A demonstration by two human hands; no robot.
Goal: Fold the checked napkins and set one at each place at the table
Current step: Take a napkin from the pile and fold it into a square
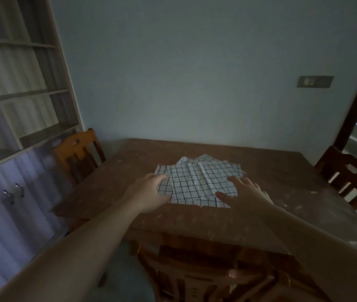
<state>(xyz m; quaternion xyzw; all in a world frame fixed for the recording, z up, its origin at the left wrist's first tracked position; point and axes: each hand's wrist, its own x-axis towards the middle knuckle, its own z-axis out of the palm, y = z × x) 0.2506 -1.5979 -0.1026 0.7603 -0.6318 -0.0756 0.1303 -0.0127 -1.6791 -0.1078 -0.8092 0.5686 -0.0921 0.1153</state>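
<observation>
Napkins: checked napkins (199, 182), white with a dark grid, lie in a loose overlapping pile on the table, right under and just beyond the fingertips of both hands
Count: several sheets by the staggered corners; exact number cannot be told
Handling: thin, soft cloth by the look of its creases, likely very light; it should crumple sooner than hold a shape, and may slide on the tabletop when pushed
Where to hold: a free corner or edge of the top sheet, near the fingertips, pinched so that only one layer lifts
Left hand: left hand (151, 190) at the pile's left edge, fingers loosely curled, tips touching or just over the cloth; whether they pinch it cannot be told
Right hand: right hand (246, 194) spread flat, fingers released and splayed, resting on or just above the pile's near right part, grasping nothing
Surface: brown table (293, 192), worn and flecked with pale marks, bare around the hands
Seats: a wooden chair (79, 155) off beyond the left fingers, a darker chair (347, 177) well out past the right fingers, another tucked in below the wrists
Room: dim; pale wall beyond the fingertips, shelving (20, 83) far to the left
Progress: folding seems not yet begun, no place set
</observation>
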